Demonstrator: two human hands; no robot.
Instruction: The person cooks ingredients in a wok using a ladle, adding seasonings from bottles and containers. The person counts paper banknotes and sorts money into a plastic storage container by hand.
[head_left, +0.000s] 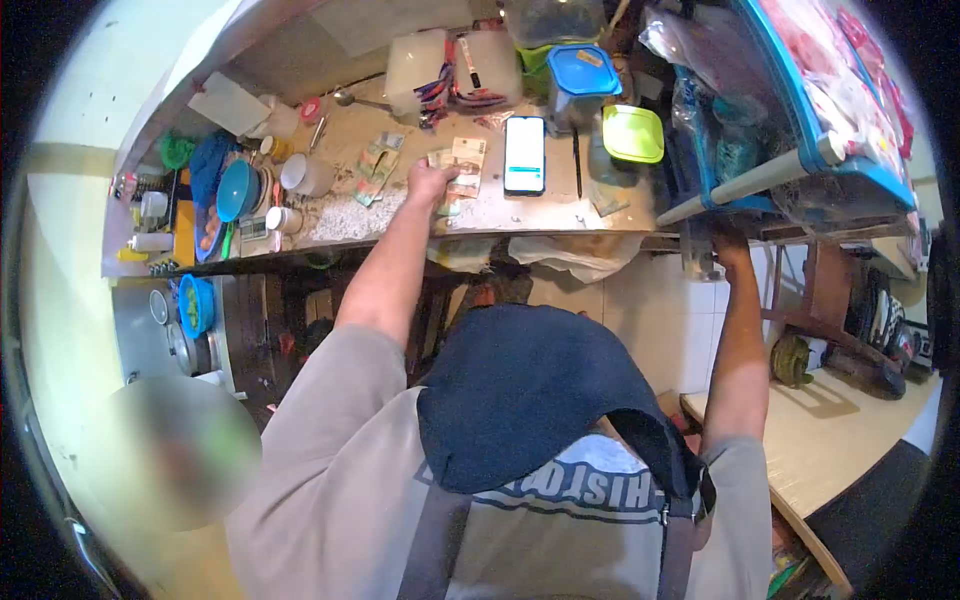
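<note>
On the worktop, my left hand (430, 185) has its fingers closed on banknotes (467, 165) lying flat in front of me. More crumpled banknotes (374, 170) lie just to the left of it. To the right of the notes a phone (525, 156) rests with its screen lit. My right hand (732, 246) is lowered at the right, beneath the blue-edged rack (800, 165), in shadow. Beside it is a clear, cup-like object (699, 258); whether the hand grips it is unclear, as its fingers are mostly hidden.
Lidded tubs with blue (584, 70) and lime-green (633, 134) tops stand behind the phone. At the left are white jars (300, 175), a teal bowl (238, 190) and a scale (254, 230). A ladle (360, 101) lies at the back. A wooden table (800, 450) stands at lower right.
</note>
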